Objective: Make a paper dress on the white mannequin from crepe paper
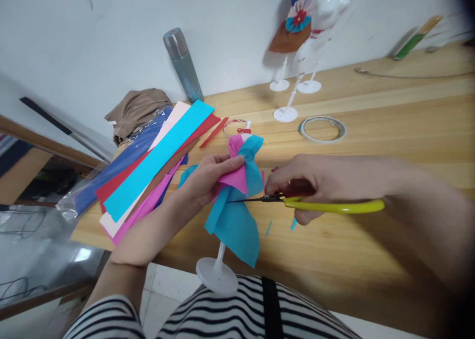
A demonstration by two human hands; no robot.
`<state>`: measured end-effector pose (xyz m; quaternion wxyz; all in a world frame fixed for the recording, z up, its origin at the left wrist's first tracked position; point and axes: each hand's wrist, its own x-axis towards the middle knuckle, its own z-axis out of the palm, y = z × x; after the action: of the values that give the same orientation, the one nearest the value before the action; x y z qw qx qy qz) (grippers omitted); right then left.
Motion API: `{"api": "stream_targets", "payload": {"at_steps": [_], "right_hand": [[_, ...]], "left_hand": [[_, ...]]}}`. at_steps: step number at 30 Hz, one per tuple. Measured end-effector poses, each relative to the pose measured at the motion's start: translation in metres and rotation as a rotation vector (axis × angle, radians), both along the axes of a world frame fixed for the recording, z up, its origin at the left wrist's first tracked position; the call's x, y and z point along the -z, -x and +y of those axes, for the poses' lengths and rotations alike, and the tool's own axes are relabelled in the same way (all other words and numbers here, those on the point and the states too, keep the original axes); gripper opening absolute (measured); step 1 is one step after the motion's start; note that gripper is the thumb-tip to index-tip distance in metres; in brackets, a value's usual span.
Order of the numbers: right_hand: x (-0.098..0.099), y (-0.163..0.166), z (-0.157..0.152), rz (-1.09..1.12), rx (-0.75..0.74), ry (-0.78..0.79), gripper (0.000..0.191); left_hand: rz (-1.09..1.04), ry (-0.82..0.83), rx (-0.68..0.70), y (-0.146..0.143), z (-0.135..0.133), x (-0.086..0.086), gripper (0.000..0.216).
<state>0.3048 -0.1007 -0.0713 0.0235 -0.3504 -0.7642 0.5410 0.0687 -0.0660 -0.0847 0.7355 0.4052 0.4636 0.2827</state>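
My left hand [217,173] grips a small figure on a stand, wrapped in pink paper [235,178] and blue paper [237,227]. The figure is tilted, with its round white base [217,275] toward my body. In my right hand [293,180] are scissors with yellow handles [334,206], the fingers closed round them. Their dark blades lie across the blue paper just below my left hand; whether they are parted I cannot tell. Small blue scraps [268,228] lie on the table below the scissors.
Coloured paper strips [159,161] are piled at the left beside a folded brown cloth [139,111]. A flask [183,64] stands by the wall. Behind are a roll of tape [322,130], a white figure on a stand [313,37] and a green-and-yellow knife-like tool [417,38].
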Motion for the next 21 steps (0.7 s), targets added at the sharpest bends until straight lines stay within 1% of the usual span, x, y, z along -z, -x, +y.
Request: {"api": "stream_targets", "payload": {"at_steps": [2,7,13,16,18,21], "right_hand": [[0.001,-0.0009,0.0007,0.004,0.001,0.024,0.042],[0.0026,-0.0021,0.0017,0.001,0.004,0.025,0.039],[0.0061,-0.0032,0.0012,0.027,0.001,0.088,0.042],[0.005,-0.0029,0.0004,0.058,-0.002,0.109,0.044],[0.0024,-0.0024,-0.0007,0.102,-0.028,0.063,0.044],[-0.0024,-0.0016,-0.0033,0.143,-0.082,-0.079,0.04]], "left_hand": [[0.004,0.008,0.018,0.0,0.0001,0.0003,0.026],[0.022,0.011,0.04,-0.0004,-0.0007,-0.0019,0.02],[-0.011,0.03,0.031,-0.0018,-0.0028,0.001,0.022],[-0.01,0.039,0.059,-0.0019,-0.0026,-0.0001,0.022],[-0.006,0.04,0.074,-0.0022,-0.0026,-0.0021,0.022],[-0.024,0.048,0.07,-0.0032,-0.0039,-0.0049,0.021]]}}
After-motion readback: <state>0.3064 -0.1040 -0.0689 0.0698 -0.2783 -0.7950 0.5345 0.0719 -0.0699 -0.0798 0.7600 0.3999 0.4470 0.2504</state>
